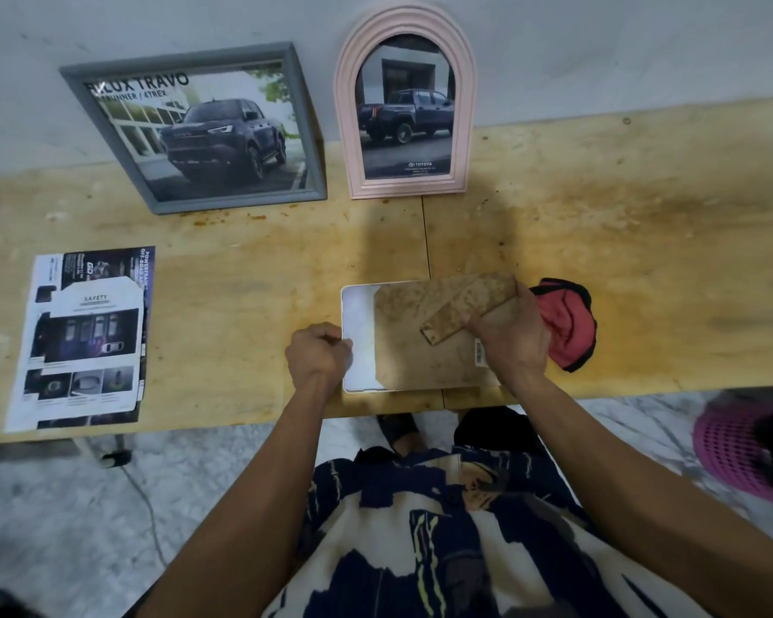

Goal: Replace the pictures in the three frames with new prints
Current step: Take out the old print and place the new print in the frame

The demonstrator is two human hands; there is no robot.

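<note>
A white frame [357, 323] lies face down at the table's front edge, its brown backing board [409, 345] shifted to the right so a white strip shows on the left. My left hand [318, 355] grips the frame's left edge. My right hand [507, 334] holds the board's brown stand flap [465, 305], lifted off the board. A grey frame [197, 127] and a pink arched frame [405, 104] lean against the wall, each showing a dark truck picture. A stack of printed sheets [86, 336] lies at the table's left.
A red and black cloth [567, 325] lies just right of my right hand. The wooden table [621, 243] runs along a grey wall. A pink plastic basket [732, 448] sits on the floor at the right. A cable trails on the floor at the left.
</note>
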